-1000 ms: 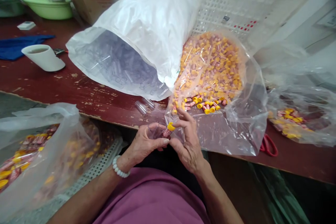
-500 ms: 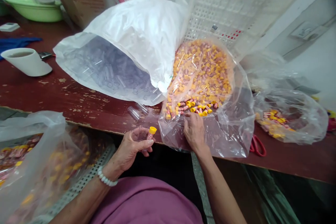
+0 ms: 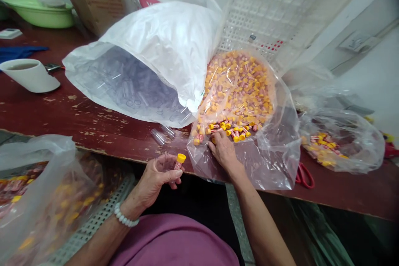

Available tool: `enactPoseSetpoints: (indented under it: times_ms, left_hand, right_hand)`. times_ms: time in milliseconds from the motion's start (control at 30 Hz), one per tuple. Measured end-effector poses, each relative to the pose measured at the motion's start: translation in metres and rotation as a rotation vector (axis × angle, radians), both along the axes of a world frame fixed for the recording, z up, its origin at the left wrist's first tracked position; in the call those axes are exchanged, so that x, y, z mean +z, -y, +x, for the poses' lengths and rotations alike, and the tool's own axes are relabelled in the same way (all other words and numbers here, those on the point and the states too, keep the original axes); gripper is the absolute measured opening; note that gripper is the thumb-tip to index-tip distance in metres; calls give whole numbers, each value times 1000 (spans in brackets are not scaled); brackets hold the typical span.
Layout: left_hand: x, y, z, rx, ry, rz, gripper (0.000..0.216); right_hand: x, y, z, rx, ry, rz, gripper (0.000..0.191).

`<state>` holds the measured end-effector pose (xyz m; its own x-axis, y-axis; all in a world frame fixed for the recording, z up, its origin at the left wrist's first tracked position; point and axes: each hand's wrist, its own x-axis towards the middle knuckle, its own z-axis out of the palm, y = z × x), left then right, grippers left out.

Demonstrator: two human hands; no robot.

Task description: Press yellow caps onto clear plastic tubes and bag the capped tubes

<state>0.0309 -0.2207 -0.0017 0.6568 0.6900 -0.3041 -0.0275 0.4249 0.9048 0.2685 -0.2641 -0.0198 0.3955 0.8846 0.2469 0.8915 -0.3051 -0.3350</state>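
Note:
My left hand (image 3: pixel 160 172) is closed around a small clear plastic tube with a yellow cap (image 3: pixel 181 158) and a red-and-white patterned body. It holds the tube nearly upright just off the table's front edge. My right hand (image 3: pixel 224 151) lies on the mouth of a clear plastic bag (image 3: pixel 268 170), at the front of a heap of small yellow-capped tubes (image 3: pixel 240 87). Its thumb and forefinger close about a yellow-capped tube there, partly hidden by the fingers. Between the hands and the white sack, two clear empty tubes (image 3: pixel 158 136) lie on the table.
A white sack (image 3: pixel 168 25) of clear tubes lies open. Right of the heap are red-handled scissors (image 3: pixel 305 176) and another clear bag (image 3: pixel 361 145). A white cup (image 3: pixel 37 79) stands left. Bagged yellow-capped pieces fill a basket (image 3: pixel 84 226) below. A white crate (image 3: pixel 240 29) leans behind.
My right hand has shifted slightly left and away from me along the front of the heap. My left hand keeps its hold on the tube, almost unmoved.

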Motion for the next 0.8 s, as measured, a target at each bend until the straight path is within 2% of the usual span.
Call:
enactPoseSetpoints:
  times_ms: [133, 233, 300, 367, 433, 533, 633, 733, 800]
  left_hand:
    - [-1, 3, 3, -48, 19, 54, 28]
    - [-1, 5, 3, -61, 3, 98, 31]
    - [0, 7, 4, -73, -10, 122, 33]
    - [3, 8, 6, -90, -38, 149, 33]
    - [4, 10, 7, -101, -75, 194, 31]
    - [4, 13, 9, -110, -85, 294, 23]
    - [1, 13, 9, -121, -43, 360, 17]
    - [0, 14, 8, -134, -59, 318, 17]
    - [0, 14, 7, -140, -81, 270, 19]
  right_hand:
    - [3, 14, 7, -74, -110, 104, 9]
    - [15, 26, -12, -124, -260, 214, 22]
    - [28, 36, -36, -73, -533, 321, 27]
    - [42, 44, -62, 46, -835, 407, 26]
    - [51, 47, -82, 169, -946, 417, 23]
    - [57, 46, -96, 312, -781, 353, 21]
    - [59, 44, -94, 417, -608, 298, 23]
    - [58, 46, -87, 377, -540, 334, 29]
    - [56, 48, -87, 336, -468, 353, 25]
